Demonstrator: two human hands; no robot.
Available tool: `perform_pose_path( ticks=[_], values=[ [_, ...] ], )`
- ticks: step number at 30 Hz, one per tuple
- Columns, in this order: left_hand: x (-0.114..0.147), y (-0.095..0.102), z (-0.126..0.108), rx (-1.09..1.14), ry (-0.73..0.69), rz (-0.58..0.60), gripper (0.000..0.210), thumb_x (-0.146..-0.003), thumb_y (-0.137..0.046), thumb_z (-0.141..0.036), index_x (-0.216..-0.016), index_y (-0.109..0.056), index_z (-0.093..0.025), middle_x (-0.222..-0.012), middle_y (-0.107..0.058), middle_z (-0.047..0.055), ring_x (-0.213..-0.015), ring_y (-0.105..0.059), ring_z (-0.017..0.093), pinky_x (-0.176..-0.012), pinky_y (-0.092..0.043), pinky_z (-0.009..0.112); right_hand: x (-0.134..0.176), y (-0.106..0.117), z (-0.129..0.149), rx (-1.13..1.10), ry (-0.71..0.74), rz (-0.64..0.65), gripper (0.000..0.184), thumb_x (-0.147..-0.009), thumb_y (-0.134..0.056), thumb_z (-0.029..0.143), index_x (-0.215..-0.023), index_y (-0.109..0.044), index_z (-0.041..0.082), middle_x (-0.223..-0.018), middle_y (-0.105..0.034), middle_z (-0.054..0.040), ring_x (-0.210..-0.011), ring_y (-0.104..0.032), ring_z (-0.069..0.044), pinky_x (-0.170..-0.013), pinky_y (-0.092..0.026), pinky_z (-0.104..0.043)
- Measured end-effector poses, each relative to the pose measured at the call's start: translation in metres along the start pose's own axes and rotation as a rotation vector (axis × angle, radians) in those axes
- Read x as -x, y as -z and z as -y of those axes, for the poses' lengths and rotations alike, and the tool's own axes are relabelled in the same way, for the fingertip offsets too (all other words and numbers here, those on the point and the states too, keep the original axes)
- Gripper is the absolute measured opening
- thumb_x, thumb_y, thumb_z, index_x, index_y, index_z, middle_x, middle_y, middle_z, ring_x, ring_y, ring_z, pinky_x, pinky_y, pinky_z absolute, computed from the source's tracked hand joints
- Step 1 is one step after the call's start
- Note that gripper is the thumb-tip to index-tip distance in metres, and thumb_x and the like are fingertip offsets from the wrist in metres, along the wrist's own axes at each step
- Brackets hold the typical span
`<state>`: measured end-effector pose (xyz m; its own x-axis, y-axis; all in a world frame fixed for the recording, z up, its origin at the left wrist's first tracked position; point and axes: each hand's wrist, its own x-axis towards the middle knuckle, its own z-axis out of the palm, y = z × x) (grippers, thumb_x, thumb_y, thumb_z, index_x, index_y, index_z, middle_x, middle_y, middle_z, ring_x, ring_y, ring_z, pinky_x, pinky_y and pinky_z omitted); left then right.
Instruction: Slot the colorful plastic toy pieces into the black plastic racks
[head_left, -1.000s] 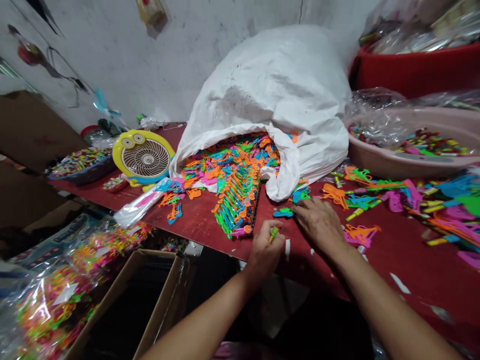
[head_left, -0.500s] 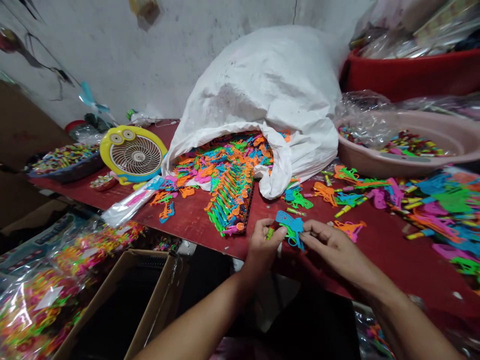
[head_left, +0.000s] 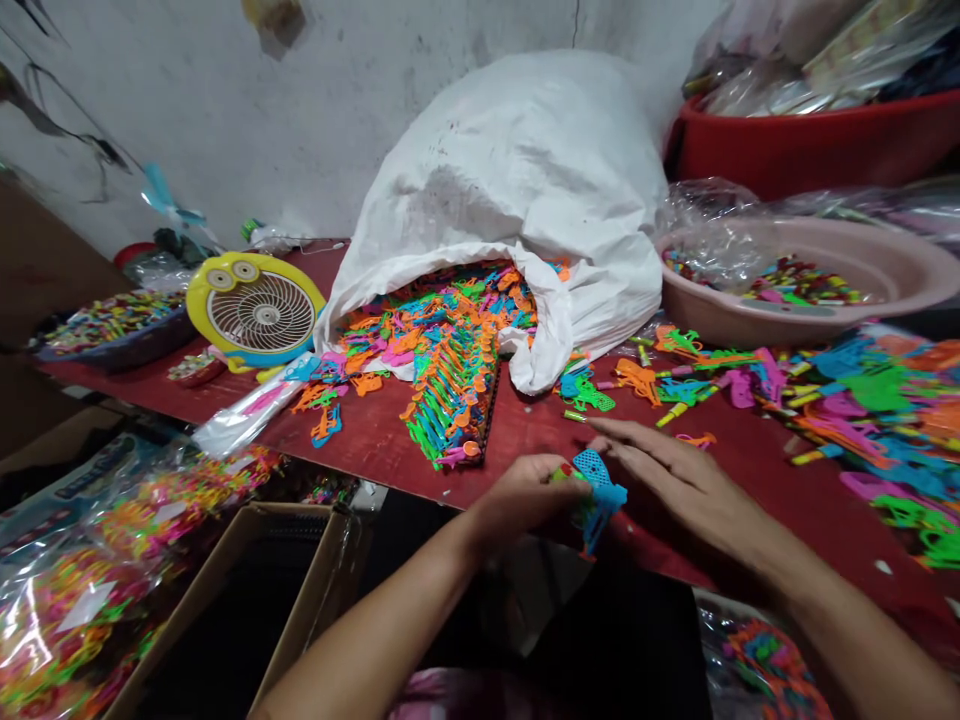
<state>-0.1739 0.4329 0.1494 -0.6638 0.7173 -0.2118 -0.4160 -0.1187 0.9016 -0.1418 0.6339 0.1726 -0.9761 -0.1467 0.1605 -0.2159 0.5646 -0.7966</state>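
Note:
My left hand (head_left: pixel 529 495) is closed on small plastic toy guns at the table's front edge. A blue toy gun (head_left: pixel 598 490) with a perforated grip shows most; bits of green and red-yellow stick out beside it, partly hidden by my fingers. My right hand (head_left: pixel 667 465) is just to the right, fingers stretched out and holding nothing that I can see. Near its fingertips a small yellow-green tube (head_left: pixel 575 416) lies on the red table (head_left: pixel 525 430). Under the right hand's edge, an orange toy gun (head_left: pixel 697 440) is partly covered.
A white sack (head_left: pixel 517 150) spills toy guns beside a tightly stacked row (head_left: pixel 454 400). Rightward are a toy-gun pile (head_left: pixel 885 400), a pink basin (head_left: pixel 810 320) and a red tub (head_left: pixel 817 150). On the left stand a yellow fan (head_left: pixel 259 310) and a cardboard box (head_left: pixel 315 560).
My right hand has let go of the blue toy gun and moved up, fingers straightened. The left hand has turned the toy guns and shifted slightly right. The view has shifted slightly.

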Motion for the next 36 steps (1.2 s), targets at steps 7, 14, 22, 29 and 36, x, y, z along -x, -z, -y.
perform_pose_path(
  ticks=[7, 14, 22, 29, 36],
  values=[
    [-0.005, 0.005, 0.006, -0.311, -0.129, -0.039, 0.039, -0.079, -0.069, -0.052, -0.08, -0.06, -0.014, -0.068, -0.05, -0.003, -0.059, -0.042, 0.008, -0.054, -0.032, 0.019, 0.001, 0.009, -0.011, -0.343, -0.26, 0.31, 0.03, -0.08, -0.069, 0.046, -0.086, -0.066, 0.017, -0.059, -0.059, 0.0032, -0.048, -0.05, -0.008, -0.043, -0.035, -0.018],
    [-0.008, -0.002, 0.014, -0.091, -0.218, -0.201, 0.036, -0.089, -0.056, -0.046, -0.107, -0.058, -0.016, -0.064, -0.039, -0.006, -0.056, -0.033, 0.009, -0.054, -0.027, 0.02, 0.022, 0.004, -0.02, -0.787, -0.42, -0.362, 0.039, -0.065, -0.084, 0.035, -0.09, -0.055, 0.025, -0.069, -0.07, 0.0005, -0.069, -0.072, -0.021, -0.059, -0.058, -0.028],
    [-0.021, -0.015, 0.022, -0.086, -0.321, -0.161, 0.027, -0.088, -0.056, -0.041, -0.095, -0.056, -0.015, -0.078, -0.055, -0.001, -0.07, -0.049, 0.011, -0.068, -0.04, 0.022, 0.02, -0.061, -0.002, -0.755, -0.231, -0.612, 0.023, -0.073, -0.078, 0.036, -0.082, -0.062, 0.022, -0.065, -0.063, 0.0034, -0.057, -0.057, -0.01, -0.056, -0.049, -0.021],
    [-0.013, -0.009, 0.023, -0.489, -0.491, -0.3, 0.022, -0.095, -0.046, -0.027, -0.107, -0.061, -0.017, -0.102, -0.063, 0.004, -0.098, -0.057, 0.018, -0.091, -0.042, 0.029, 0.034, -0.058, -0.003, -0.245, -0.288, -0.463, 0.034, -0.078, -0.069, 0.048, -0.063, -0.06, 0.019, -0.055, -0.053, 0.0025, -0.052, -0.045, -0.01, -0.048, -0.035, -0.021],
    [-0.009, -0.018, 0.026, -0.632, -0.55, -0.429, 0.031, -0.098, -0.038, -0.028, -0.118, -0.06, -0.017, -0.109, -0.062, 0.007, -0.105, -0.056, 0.02, -0.094, -0.041, 0.031, 0.042, -0.073, 0.013, -0.127, -0.369, -0.636, 0.036, -0.079, -0.065, 0.054, -0.07, -0.065, 0.019, -0.059, -0.058, 0.0012, -0.055, -0.049, -0.011, -0.051, -0.038, -0.022]
  ],
)
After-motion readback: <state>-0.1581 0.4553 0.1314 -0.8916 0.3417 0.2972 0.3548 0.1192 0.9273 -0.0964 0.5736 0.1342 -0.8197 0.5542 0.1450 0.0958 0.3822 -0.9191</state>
